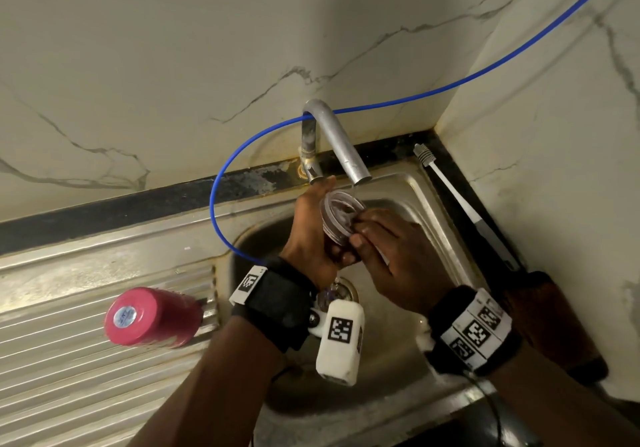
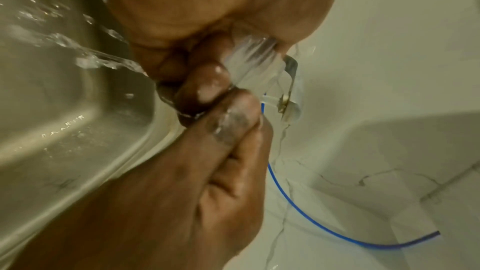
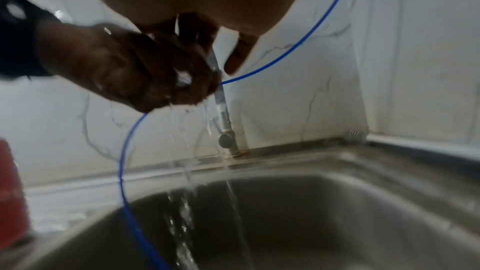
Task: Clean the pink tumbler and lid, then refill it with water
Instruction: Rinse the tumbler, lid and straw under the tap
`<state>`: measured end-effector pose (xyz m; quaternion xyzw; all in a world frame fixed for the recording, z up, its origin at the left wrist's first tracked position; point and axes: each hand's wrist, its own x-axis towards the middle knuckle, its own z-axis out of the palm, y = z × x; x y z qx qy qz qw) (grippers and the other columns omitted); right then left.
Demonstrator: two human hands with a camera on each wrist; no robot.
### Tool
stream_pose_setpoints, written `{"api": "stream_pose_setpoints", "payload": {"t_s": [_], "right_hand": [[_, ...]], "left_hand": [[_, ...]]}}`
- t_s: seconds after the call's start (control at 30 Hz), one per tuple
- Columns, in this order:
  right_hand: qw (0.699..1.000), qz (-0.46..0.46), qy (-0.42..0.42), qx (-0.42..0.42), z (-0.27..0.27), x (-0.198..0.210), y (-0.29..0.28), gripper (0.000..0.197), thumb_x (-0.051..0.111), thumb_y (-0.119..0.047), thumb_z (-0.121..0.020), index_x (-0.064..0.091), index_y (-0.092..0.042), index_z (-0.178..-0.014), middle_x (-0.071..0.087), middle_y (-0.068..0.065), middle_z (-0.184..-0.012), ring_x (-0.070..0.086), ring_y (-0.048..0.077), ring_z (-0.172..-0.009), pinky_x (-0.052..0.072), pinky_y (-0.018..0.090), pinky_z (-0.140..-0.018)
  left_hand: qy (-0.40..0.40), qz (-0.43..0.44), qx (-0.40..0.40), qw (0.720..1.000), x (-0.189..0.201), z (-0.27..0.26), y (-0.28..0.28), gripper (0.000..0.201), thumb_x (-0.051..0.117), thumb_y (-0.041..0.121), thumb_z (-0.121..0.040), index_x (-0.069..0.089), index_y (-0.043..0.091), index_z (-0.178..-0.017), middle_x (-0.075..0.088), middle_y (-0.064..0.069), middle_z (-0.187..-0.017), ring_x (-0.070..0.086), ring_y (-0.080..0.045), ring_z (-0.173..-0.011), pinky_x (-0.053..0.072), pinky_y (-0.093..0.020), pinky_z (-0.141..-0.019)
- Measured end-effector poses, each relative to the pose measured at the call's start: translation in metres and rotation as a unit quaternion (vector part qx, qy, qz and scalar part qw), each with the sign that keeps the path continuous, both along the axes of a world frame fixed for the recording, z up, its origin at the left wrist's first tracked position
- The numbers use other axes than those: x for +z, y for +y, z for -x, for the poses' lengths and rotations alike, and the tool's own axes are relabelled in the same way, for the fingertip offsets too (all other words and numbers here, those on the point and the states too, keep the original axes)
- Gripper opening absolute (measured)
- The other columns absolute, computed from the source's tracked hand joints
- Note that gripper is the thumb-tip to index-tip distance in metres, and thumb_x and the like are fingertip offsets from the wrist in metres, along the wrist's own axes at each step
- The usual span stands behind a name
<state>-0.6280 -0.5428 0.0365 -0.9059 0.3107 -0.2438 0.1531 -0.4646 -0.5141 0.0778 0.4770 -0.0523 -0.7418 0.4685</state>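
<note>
The lid (image 1: pixel 341 212), clear with a dark pink rim, is held tilted under the tap's spout (image 1: pixel 346 148), and water runs over it. My left hand (image 1: pixel 308 225) grips it from the left, thumb on top and fingers underneath. My right hand (image 1: pixel 362 235) pinches the lid's right edge with curled fingers. In the left wrist view the clear lid (image 2: pixel 255 59) sits between my palm and the right hand's wet fingers (image 2: pixel 228 122). The pink tumbler (image 1: pixel 152 316) stands upside down on the ribbed drainboard, left of both hands, and shows as a red edge (image 3: pixel 10 192) in the right wrist view.
Water streams (image 3: pixel 233 202) fall into the steel sink (image 1: pixel 408 311). A blue tube (image 1: pixel 216 200) loops from the wall past the tap into the basin. A white bottle brush (image 1: pixel 446 183) lies along the right counter edge, beside a dark brown object (image 1: pixel 554 325).
</note>
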Motion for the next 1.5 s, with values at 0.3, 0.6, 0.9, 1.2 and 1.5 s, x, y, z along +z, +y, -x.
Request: {"api": "stream_pose_setpoints", "payload": {"t_s": [0.3, 0.6, 0.9, 1.2, 1.5], "right_hand": [[0.983, -0.149, -0.100, -0.041, -0.023, 0.007, 0.023, 0.040, 0.042, -0.034, -0.107, 0.063, -0.011, -0.132, 0.062, 0.005, -0.131, 0.063, 0.014, -0.118, 0.057, 0.036, -0.095], [0.999, -0.046, -0.023, -0.015, 0.002, -0.005, -0.005, 0.030, 0.043, -0.034, -0.110, 0.065, -0.015, -0.114, 0.063, -0.001, -0.112, 0.063, 0.017, -0.101, 0.056, 0.046, -0.078], [0.956, -0.191, -0.094, -0.203, -0.031, 0.006, 0.004, 0.037, 0.037, -0.052, -0.107, 0.060, -0.023, -0.109, 0.069, -0.008, -0.089, 0.069, 0.002, -0.080, 0.062, 0.035, -0.069], [0.953, -0.231, -0.081, -0.179, -0.036, 0.013, -0.003, 0.025, 0.043, -0.034, -0.110, 0.062, -0.020, -0.116, 0.067, -0.012, -0.089, 0.067, -0.001, -0.082, 0.054, 0.017, -0.068], [0.933, -0.287, -0.109, -0.186, -0.040, 0.021, -0.007, 0.031, 0.038, -0.037, -0.111, 0.061, -0.020, -0.099, 0.062, -0.008, -0.074, 0.062, -0.008, -0.066, 0.044, 0.011, -0.055]], "left_hand": [[-0.070, 0.043, 0.020, 0.996, -0.009, 0.010, 0.009, 0.083, 0.035, 0.081, -0.098, 0.071, 0.011, -0.124, 0.081, -0.010, -0.110, 0.078, -0.022, -0.106, 0.058, -0.039, -0.100], [-0.105, 0.018, -0.001, 0.994, -0.011, 0.014, 0.000, 0.079, 0.027, 0.082, -0.099, 0.072, 0.020, -0.119, 0.069, -0.008, -0.072, 0.060, -0.014, -0.063, 0.043, -0.022, -0.057], [-0.129, 0.032, -0.007, 0.991, -0.027, 0.020, 0.000, 0.068, 0.043, 0.077, -0.100, 0.071, 0.023, -0.131, 0.080, -0.006, -0.113, 0.071, -0.021, -0.108, 0.054, -0.039, -0.099], [-0.177, 0.079, 0.004, 0.981, -0.018, 0.010, -0.006, 0.043, 0.034, 0.063, -0.110, 0.042, 0.043, -0.148, 0.068, -0.004, -0.124, 0.067, -0.011, -0.091, 0.051, -0.024, -0.065], [-0.226, 0.100, -0.013, 0.969, -0.011, 0.016, 0.003, 0.016, 0.032, 0.057, -0.113, 0.048, 0.058, -0.114, 0.069, -0.006, -0.122, 0.072, -0.027, -0.107, 0.056, -0.033, -0.082]]}}
